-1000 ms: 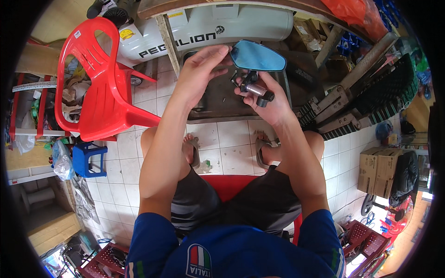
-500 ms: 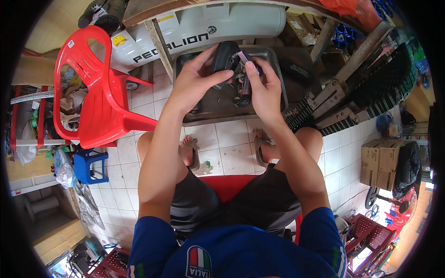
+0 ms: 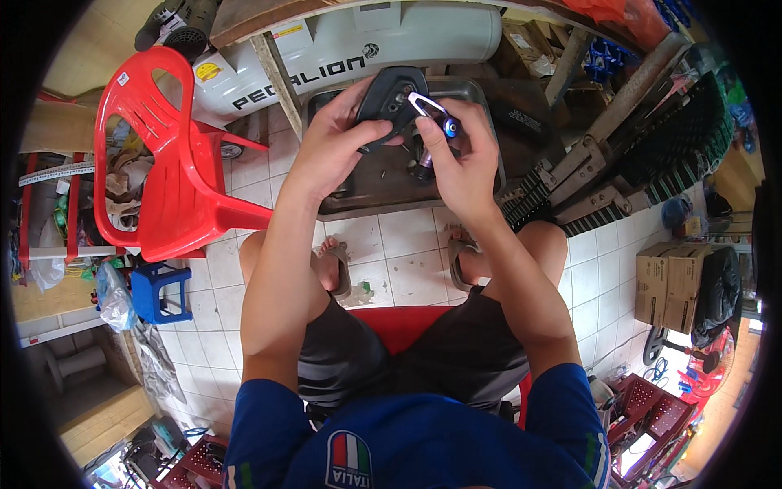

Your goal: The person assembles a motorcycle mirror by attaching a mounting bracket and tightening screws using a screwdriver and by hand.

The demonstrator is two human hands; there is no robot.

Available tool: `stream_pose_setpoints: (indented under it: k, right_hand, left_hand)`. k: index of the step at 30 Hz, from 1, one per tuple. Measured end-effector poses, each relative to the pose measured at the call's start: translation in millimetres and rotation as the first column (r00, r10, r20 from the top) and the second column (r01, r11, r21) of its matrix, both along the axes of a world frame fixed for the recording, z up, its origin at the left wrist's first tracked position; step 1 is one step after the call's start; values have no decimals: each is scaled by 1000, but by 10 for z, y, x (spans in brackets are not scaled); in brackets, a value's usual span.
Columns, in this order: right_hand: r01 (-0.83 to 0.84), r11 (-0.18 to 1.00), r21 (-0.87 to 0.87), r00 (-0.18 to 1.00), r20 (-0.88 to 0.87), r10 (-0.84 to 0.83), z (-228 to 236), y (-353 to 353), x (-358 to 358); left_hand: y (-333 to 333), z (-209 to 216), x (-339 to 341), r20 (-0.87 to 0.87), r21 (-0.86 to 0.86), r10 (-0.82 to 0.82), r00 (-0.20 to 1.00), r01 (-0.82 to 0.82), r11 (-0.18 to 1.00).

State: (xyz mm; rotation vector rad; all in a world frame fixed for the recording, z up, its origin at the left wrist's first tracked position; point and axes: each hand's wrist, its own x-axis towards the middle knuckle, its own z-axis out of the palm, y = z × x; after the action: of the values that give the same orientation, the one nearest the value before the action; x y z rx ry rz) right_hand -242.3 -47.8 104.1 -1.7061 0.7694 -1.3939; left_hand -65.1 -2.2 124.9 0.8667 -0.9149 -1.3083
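Observation:
My left hand (image 3: 334, 138) grips a black rounded housing (image 3: 381, 102) by its near side. The housing's recessed face, with a small metal fitting, is turned to the right. My right hand (image 3: 466, 155) is closed around a shiny purple-blue metal bracket (image 3: 436, 106), its thumb along the near side. The bracket's narrow end is beside the fitting; whether they touch, I cannot tell. Just below my right fingers shows a dark cylinder with a purple band (image 3: 423, 168). Whether it belongs to the bracket is hidden. Both hands are above a dark metal tray (image 3: 366, 208).
A red plastic chair (image 3: 155, 155) and a blue stool (image 3: 161, 293) stand at left. Behind the tray lies a large grey tank (image 3: 440, 41) under a wooden bench (image 3: 269, 18). Black slatted metal parts (image 3: 586, 171) lean at right, near stacked cardboard boxes (image 3: 672, 285).
The black housing has turned so that its recessed face shows. The bracket has tilted, bringing its forked shape and blue end into sight. Both hands keep their holds.

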Motion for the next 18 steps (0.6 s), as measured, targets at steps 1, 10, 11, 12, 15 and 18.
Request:
stream_pose_setpoints:
  k: [1, 10, 11, 12, 15, 18]
  right_hand:
    - [7, 1000, -16, 1000, -7, -7, 2, 2, -2]
    - [45, 992, -120, 998, -36, -50, -22, -12, -3]
    - [44, 991, -123, 998, -29, -48, -19, -11, 0]
    - [43, 991, -127, 999, -22, -46, -17, -10, 3]
    - [9, 1000, -7, 999, 40, -8, -11, 16, 19]
    - [-25, 995, 99, 996, 84, 17, -46, 11, 17]
  left_hand:
    - [0, -2, 2, -5, -1, -3, 1000, 3, 1000]
    - [12, 12, 19, -34, -4, -22, 999, 22, 1000]
    - [14, 15, 22, -31, 4, -21, 999, 21, 1000]
    - [18, 21, 26, -28, 12, -20, 999, 20, 1000]
    - [22, 22, 46, -57, 39, -20, 998, 23, 999]
    - [11, 9, 52, -96, 59, -33, 995, 38, 997]
